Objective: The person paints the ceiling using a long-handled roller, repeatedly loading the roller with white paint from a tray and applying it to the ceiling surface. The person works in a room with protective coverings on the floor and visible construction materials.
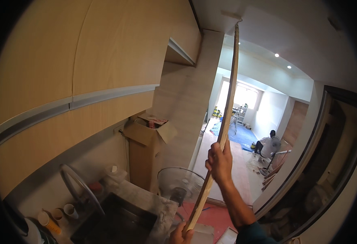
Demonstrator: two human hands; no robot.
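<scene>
A long wooden pole (230,95) slants up from the lower middle of the view to the ceiling. At its top is a wire-framed paint roller (229,15), which appears to touch the ceiling (263,24). My right hand (220,160) is wrapped round the pole about midway, with the forearm rising from the lower right. Lower down, my left hand (181,235) grips the pole near the bottom edge of the view. That hand is partly cut off, and the pole's lower end is hidden.
Wooden wall cabinets (117,44) hang at left, above a dark sink (113,219) with a curved faucet (79,185). An open cardboard box (144,158) stands beyond the counter, near a round fan (180,185). A person (270,144) sits low in the far room by a blue floor sheet (243,136).
</scene>
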